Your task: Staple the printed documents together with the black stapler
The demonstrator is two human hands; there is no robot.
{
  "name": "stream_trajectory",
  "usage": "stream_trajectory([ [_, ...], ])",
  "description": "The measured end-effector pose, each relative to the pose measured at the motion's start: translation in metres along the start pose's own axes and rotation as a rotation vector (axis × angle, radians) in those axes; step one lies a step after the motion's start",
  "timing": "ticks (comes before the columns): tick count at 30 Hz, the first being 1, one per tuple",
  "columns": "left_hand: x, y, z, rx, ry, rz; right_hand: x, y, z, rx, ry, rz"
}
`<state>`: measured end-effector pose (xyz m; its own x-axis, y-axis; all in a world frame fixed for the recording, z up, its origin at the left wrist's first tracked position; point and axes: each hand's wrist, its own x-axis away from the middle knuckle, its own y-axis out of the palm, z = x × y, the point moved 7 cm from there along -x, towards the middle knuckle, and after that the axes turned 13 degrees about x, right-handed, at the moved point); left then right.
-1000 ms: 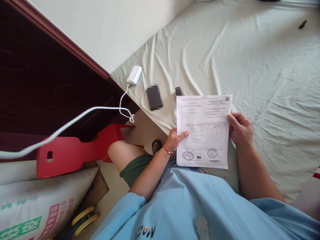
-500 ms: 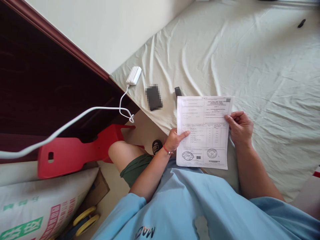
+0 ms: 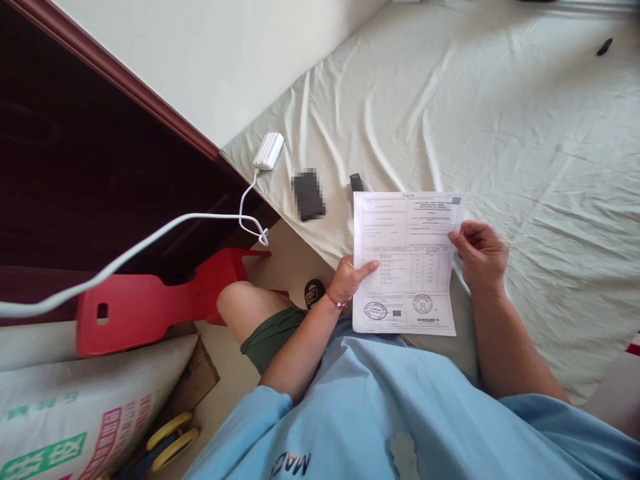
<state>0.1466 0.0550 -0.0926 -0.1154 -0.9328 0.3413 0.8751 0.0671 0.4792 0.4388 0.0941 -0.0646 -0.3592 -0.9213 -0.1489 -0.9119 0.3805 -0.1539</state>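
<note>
A printed white sheet of paper with tables and two round stamps is held upright over the bed's near edge. My left hand, with a red band at the wrist, pinches its left edge, thumb lying on the page. My right hand grips the right edge with bent fingers, and the sheet bows slightly between the two hands.
A wrinkled pale bedsheet covers the bed. On it lie a white power bank with a white cable, a dark phone and a small black object. A red plastic stool and a printed sack stand at left.
My right hand has slid a little up and inward along the paper's right edge, and the sheet now curves slightly. My left hand has stayed where it was.
</note>
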Motion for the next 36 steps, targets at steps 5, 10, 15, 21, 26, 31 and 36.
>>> stream_trajectory([
  [5,0.000,-0.002,0.000,0.014,-0.024,0.024,0.001,0.005,0.001,-0.206,0.026,-0.104],
  [10,0.001,-0.003,0.002,0.036,-0.033,0.054,0.008,0.011,-0.013,-0.348,-0.057,-0.419],
  [15,0.002,-0.003,0.004,0.039,-0.034,0.081,0.020,0.011,-0.027,-0.254,-0.206,-0.733],
  [21,0.002,-0.003,0.006,0.031,-0.023,0.097,0.014,0.005,-0.024,-0.204,-0.213,-0.647],
  [26,0.000,-0.004,0.005,0.050,0.000,0.124,0.010,0.008,-0.023,-0.082,-0.223,-0.648],
  [31,-0.005,-0.008,0.003,0.028,0.019,0.164,0.007,0.004,-0.025,0.020,-0.270,-0.612],
  [36,-0.014,-0.023,0.004,-0.070,0.127,0.165,0.015,0.010,-0.033,-0.040,-0.364,-0.782],
])
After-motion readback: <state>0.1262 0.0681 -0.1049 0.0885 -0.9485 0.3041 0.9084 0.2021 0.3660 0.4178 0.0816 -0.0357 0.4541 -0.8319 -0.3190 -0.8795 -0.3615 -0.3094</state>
